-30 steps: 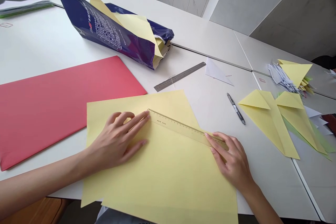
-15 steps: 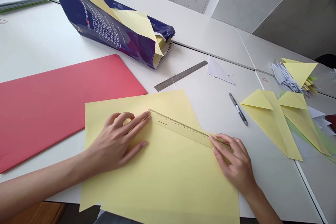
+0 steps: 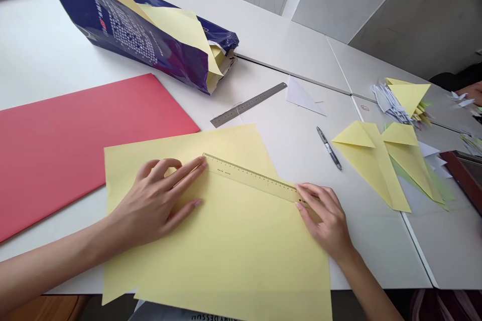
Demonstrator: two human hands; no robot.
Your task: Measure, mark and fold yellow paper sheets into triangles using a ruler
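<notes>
A clear plastic ruler [image 3: 248, 174] lies aslant on large sheets of yellow paper [image 3: 226, 251], its left end higher up in the picture. My left hand [image 3: 160, 198] rests on the paper with fingers stretched out and thumb apart; two fingertips press the ruler's left end. At the other end, my right hand [image 3: 327, 218] pinches the ruler between thumb and fingers and covers its tip. A grey pen [image 3: 329, 148] lies to the right of the sheets.
Left is a red board [image 3: 86, 145]. Behind stand a blue packet [image 3: 150, 45] of yellow paper, a steel ruler [image 3: 249, 104] and a white folded triangle [image 3: 303, 95]. Folded yellow papers [image 3: 371, 165] and a paper pile [image 3: 402, 100] lie right. Another person's hand [image 3: 473, 92] shows at the edge.
The view has turned right, so everything sits further left. My right hand has shifted slightly outward along the ruler. Another person's hand has come into view. My left hand stays on the ruler's end.
</notes>
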